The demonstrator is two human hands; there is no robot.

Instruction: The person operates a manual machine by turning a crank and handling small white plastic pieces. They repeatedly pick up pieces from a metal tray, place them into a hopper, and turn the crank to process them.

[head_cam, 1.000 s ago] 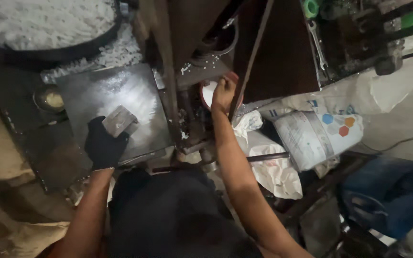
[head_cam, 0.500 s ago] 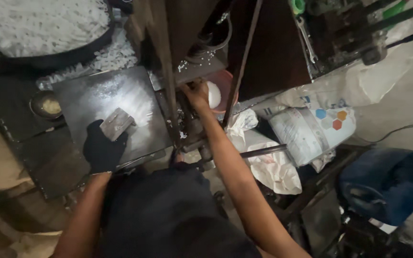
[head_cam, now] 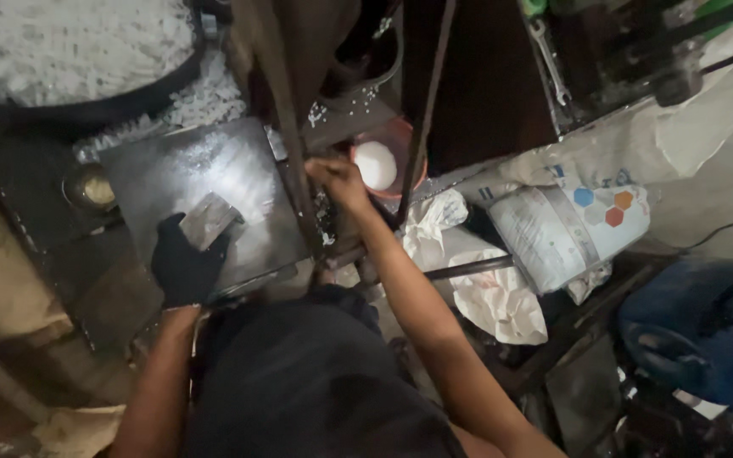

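White granules heap in the dark tub [head_cam: 86,106] at the top left corner; on the steel plate [head_cam: 239,220] the gloved left hand [head_cam: 184,267] clasps a metal block [head_cam: 209,220], while the bare right hand [head_cam: 337,178], fingers bunched, reaches beside the red bowl [head_cam: 400,140] of white powder

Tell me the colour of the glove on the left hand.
Black; the glove shows best in the head view.

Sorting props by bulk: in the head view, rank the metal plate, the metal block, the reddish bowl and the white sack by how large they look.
1. Metal plate, about level with the white sack; the sack is partly hidden, so unsure.
3. Reddish bowl.
4. Metal block, held at the gloved left hand.
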